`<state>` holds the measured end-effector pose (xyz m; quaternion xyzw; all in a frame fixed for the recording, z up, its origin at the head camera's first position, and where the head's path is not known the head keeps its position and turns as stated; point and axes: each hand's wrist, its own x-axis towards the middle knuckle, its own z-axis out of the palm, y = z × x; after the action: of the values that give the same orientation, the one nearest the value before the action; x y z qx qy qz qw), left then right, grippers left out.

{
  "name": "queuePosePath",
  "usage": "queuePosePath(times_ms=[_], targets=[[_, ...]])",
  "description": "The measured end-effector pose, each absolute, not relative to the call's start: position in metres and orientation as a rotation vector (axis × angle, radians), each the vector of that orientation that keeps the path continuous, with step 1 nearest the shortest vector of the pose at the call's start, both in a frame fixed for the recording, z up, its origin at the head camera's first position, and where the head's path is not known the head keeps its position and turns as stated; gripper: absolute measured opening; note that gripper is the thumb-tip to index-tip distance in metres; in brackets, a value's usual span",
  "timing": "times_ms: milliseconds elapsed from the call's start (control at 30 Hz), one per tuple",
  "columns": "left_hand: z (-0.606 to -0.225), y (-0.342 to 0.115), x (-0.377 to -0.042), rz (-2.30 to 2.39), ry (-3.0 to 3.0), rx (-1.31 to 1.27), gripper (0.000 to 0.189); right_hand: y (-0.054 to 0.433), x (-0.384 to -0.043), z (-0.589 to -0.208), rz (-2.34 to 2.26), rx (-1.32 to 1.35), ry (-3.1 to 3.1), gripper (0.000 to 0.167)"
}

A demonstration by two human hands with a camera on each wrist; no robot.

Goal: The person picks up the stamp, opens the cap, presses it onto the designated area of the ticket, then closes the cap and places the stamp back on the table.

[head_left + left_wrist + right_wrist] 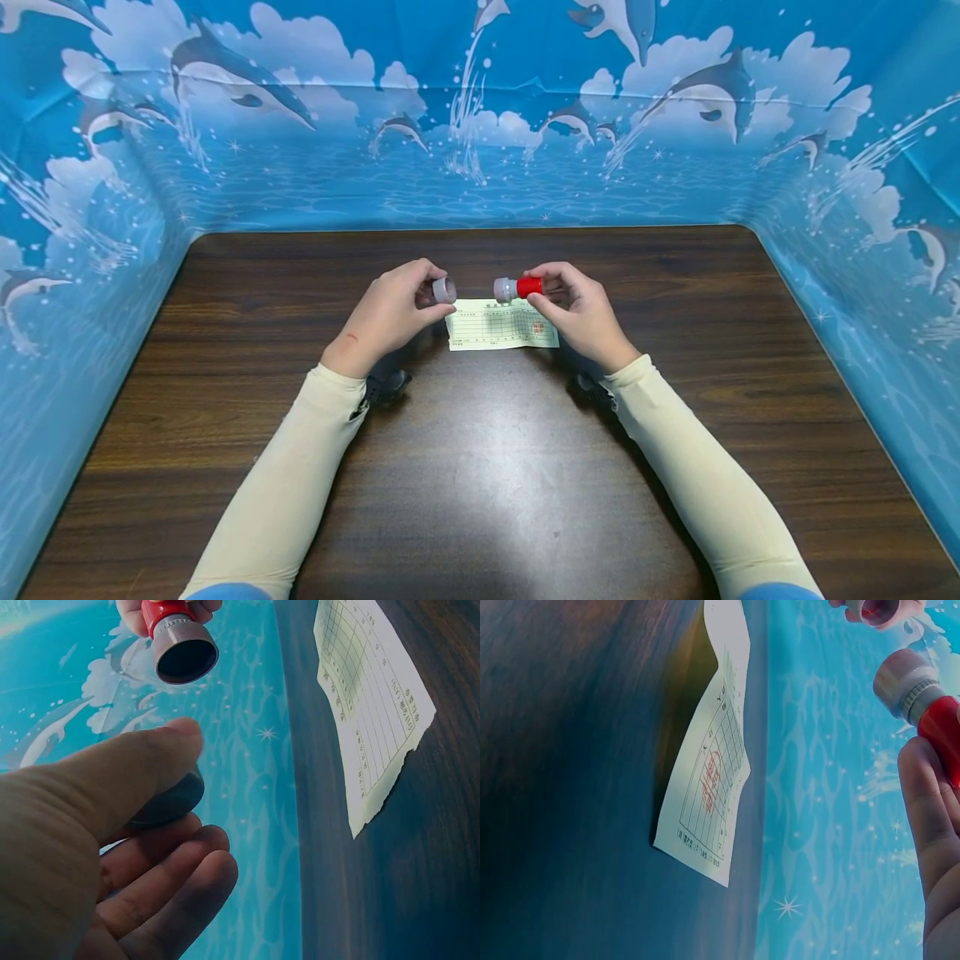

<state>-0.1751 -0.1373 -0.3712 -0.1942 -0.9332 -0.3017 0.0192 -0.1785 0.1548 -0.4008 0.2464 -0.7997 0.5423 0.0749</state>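
My right hand [581, 312] holds a round stamp [517, 287] by its red handle, its greyish clear head pointing left. In the left wrist view the stamp's dark round face [186, 660] shows. With thumb and fingers my left hand [390, 308] pinches a greyish round cap [444, 290], its opening turned toward the stamp. The cap and the stamp are apart. Below and between both hands lies a pale green printed form [495, 327] with a red mark near its right end. In the right wrist view the form [712, 772] looks bent, with part raised off the table.
The dark wood table [480, 467] is bordered at the back and sides by a blue dolphin-print curtain [465, 192]. Dark wrist devices [386, 386] sit under both wrists, close to the tabletop.
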Motion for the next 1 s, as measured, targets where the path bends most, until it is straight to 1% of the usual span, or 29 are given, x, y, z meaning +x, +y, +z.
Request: queuePosePath(times_ms=[133, 267, 600, 1000], targets=[[-0.371, -0.136, -0.174, -0.901, -2.890, -0.618, 0.051, 0.154, -0.178, -0.400, 1.640, 0.744, -2.374, 0.031], [-0.369, -0.134, -0.173, -0.868, -2.862, -0.638, 0.054, 0.152, -0.177, -0.400, 1.670, 0.746, -2.337, 0.031], [-0.363, -0.128, -0.166, -0.853, -2.715, -0.785, 0.049, 0.147, -0.173, -0.395, 1.829, 0.727, -2.238, 0.035], [-0.359, -0.122, -0.162, -0.855, -2.692, -0.809, 0.049, 0.139, -0.168, -0.390, 1.867, 0.725, -2.234, 0.032]])
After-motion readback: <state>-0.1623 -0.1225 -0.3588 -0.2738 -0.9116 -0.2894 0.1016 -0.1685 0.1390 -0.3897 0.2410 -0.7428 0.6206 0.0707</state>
